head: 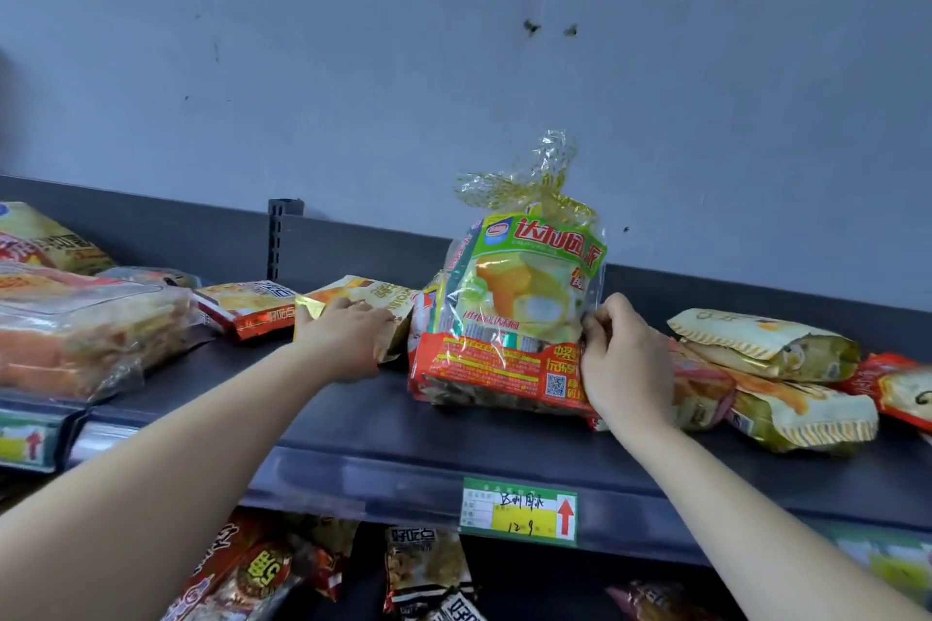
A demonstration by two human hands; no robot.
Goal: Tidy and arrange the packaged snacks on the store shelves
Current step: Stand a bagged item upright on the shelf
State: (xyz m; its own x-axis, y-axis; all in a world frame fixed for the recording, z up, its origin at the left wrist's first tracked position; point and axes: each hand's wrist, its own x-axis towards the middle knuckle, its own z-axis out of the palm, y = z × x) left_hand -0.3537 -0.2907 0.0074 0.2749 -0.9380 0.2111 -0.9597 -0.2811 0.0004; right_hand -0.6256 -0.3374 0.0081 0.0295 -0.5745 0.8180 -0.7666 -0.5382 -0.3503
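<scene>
A tall clear bag of pies (519, 287) with a green and orange label and a gold tied top stands upright on the dark top shelf (323, 408). My right hand (625, 358) pinches its right edge between thumb and fingers. My left hand (348, 333) rests palm down on a gold and yellow snack pack (368, 298) just left of the tall bag, fingers curled over its near edge. A red-edged pack (247, 308) lies further left.
Flat clear packs of orange cakes (85, 333) are stacked at the shelf's left end. Several cream and yellow packs (771, 368) lie piled at the right. A green price tag (519, 509) hangs on the shelf front. Red and black snack bags (428, 565) fill the shelf below.
</scene>
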